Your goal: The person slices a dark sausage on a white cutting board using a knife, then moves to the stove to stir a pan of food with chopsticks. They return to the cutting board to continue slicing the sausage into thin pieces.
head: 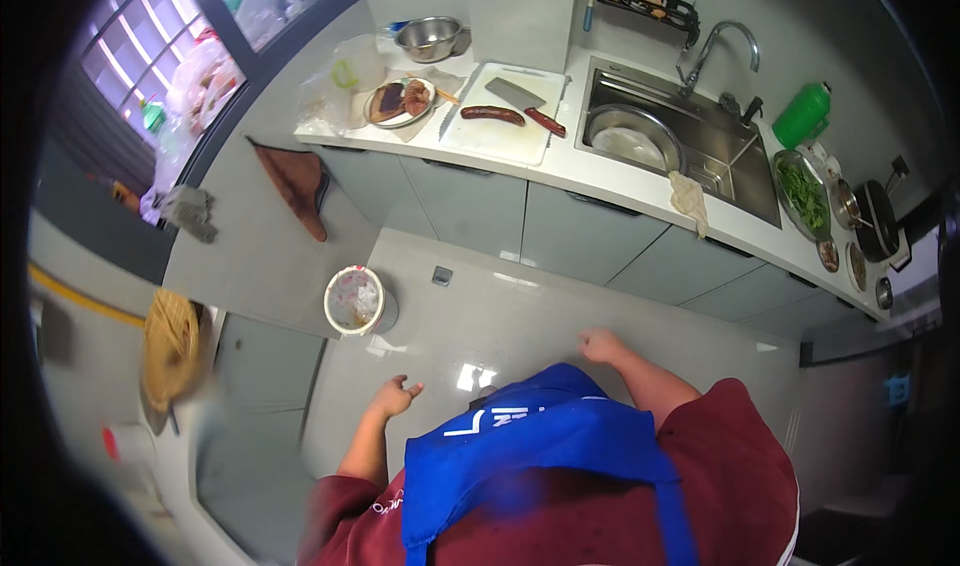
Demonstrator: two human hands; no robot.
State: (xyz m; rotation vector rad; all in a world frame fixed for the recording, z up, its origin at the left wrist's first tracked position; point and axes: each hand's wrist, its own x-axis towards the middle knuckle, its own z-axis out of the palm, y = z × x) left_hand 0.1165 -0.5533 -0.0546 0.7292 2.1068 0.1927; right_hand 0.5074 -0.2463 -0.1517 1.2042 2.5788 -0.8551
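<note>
My left hand [397, 397] hangs over the tiled floor with thumb and fingers apart, holding nothing. On the other side of the blue apron [525, 416], my right hand [602, 346] is also low over the floor; its fingers look loosely curled, and nothing shows in it. Both hands are away from the counter. Ahead, a white cutting board [495, 142] carries a dark cured sausage [493, 115] and a cleaver [516, 93] with a reddish handle [545, 122]. Left of the board, a plate [405, 121] bears cured meat [388, 101] and a reddish-brown piece [417, 97].
A waste bucket [386, 312] stands on the floor near my left hand. A large metal basin [671, 142] sits in the sink [739, 142]; a cloth [688, 200] hangs over the counter edge. Farther right are a dish of greens [801, 191] and a green thermos [802, 114].
</note>
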